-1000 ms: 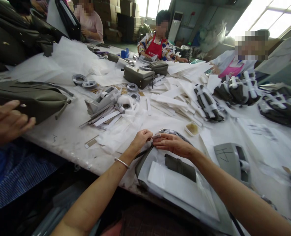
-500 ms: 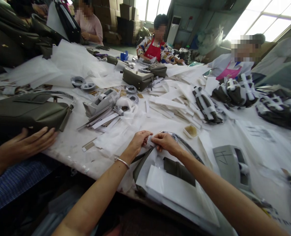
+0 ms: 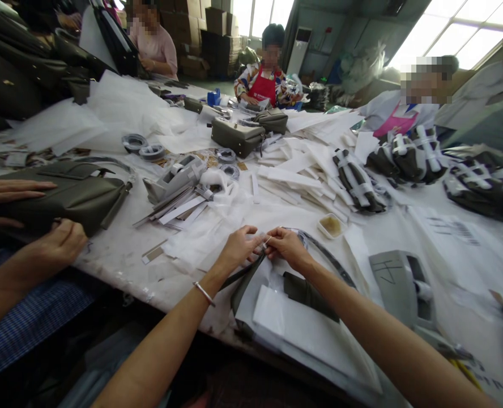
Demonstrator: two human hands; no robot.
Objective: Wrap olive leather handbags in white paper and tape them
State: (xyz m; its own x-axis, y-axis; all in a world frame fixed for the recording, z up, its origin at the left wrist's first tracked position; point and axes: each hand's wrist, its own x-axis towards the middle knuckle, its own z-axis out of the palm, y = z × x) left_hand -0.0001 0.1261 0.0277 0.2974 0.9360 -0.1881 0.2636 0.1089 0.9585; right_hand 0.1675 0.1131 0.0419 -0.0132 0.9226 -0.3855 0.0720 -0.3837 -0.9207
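Head view, olive bag at the near edge of the bench, long axis along that edge, handle arching from its far side, right hand pinching a thin white piece at the bag's far left corner, left hand curled there, grip unclear, white strips beyond the bag, windows farther back.

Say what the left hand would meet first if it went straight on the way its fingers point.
Probably the right hand, close ahead of the left hand; depth and any contact between them are hard to judge.
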